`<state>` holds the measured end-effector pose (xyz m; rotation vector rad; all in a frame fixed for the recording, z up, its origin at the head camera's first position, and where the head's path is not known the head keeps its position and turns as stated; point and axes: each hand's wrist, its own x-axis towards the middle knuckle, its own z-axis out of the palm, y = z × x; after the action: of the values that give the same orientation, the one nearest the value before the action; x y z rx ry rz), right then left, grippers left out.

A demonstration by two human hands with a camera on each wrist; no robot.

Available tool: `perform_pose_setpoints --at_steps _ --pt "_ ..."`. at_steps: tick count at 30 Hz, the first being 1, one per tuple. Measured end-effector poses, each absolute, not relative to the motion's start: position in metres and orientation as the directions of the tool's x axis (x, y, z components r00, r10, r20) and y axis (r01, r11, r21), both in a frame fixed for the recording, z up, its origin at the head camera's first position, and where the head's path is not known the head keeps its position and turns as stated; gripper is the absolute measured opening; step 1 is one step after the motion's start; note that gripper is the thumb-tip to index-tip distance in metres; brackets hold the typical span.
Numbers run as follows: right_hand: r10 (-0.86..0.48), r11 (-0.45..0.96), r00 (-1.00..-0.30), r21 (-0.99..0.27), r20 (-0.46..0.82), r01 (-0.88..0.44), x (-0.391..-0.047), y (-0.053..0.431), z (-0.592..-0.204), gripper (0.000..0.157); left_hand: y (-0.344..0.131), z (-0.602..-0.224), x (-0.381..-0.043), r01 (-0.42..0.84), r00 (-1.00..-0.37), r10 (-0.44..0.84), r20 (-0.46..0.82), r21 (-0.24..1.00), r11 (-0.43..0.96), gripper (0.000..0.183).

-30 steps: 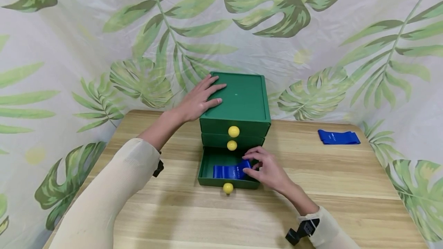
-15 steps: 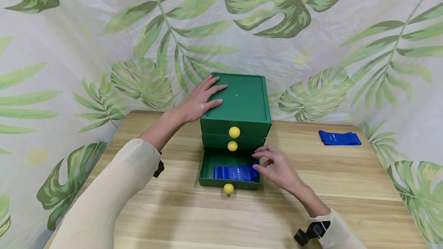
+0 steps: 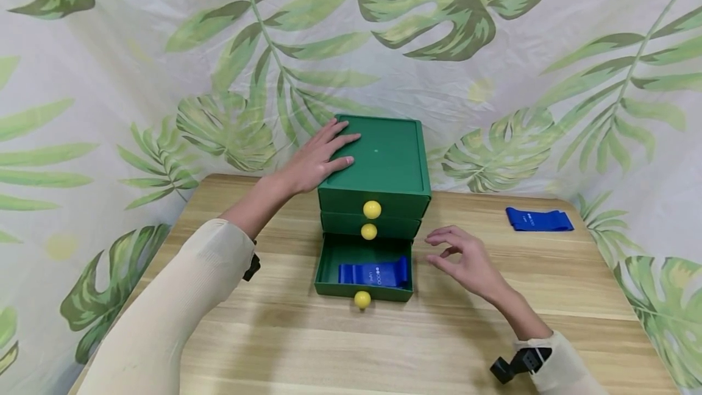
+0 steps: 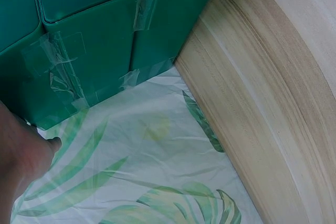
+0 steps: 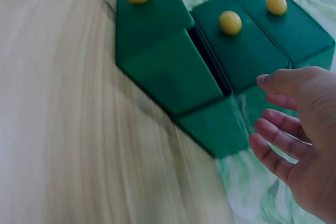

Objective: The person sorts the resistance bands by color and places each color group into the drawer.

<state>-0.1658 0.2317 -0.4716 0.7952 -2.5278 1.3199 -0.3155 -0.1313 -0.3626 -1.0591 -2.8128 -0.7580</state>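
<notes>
A green drawer cabinet (image 3: 384,151) with yellow ball knobs stands at the middle of the table. Its bottom drawer (image 3: 337,289) is pulled out, while the two above are closed. Inside that drawer lies a flat, folded blue band (image 3: 373,274) printed "Light", its right end bent up by the drawer's side wall. My left hand (image 3: 315,160) rests with spread fingers on the left edge of the cabinet's top. To the right of the drawer, my right hand (image 3: 466,261) hangs with loosely bent fingers and holds nothing; the right wrist view shows its palm (image 5: 315,156) beside the cabinet.
A second folded blue band (image 3: 540,220) lies at the table's back right. The wooden table (image 3: 263,346) ends at the back against a leaf-print cloth (image 3: 411,84). Clear tape (image 4: 65,77) joins the cabinet's units along the side.
My right hand has let go of the blue band in the drawer and moved out to the right. The left hand has stayed on the cabinet's top.
</notes>
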Motion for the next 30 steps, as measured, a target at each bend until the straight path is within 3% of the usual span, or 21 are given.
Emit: perform_pose_setpoints --at_steps 15,30 --pt "-0.365 0.544 -0.837 -0.636 0.407 -0.547 -0.175 0.288 -0.465 0.030 -0.132 -0.360 -0.313 0.631 -0.764 0.617 0.188 0.418 0.654 0.062" --pt "-0.311 0.593 -0.886 -0.658 0.344 -0.464 -0.185 0.356 -0.462 0.032 -0.133 -0.361 -0.312 0.625 -0.770 0.606 0.198 0.428 0.653 0.060"
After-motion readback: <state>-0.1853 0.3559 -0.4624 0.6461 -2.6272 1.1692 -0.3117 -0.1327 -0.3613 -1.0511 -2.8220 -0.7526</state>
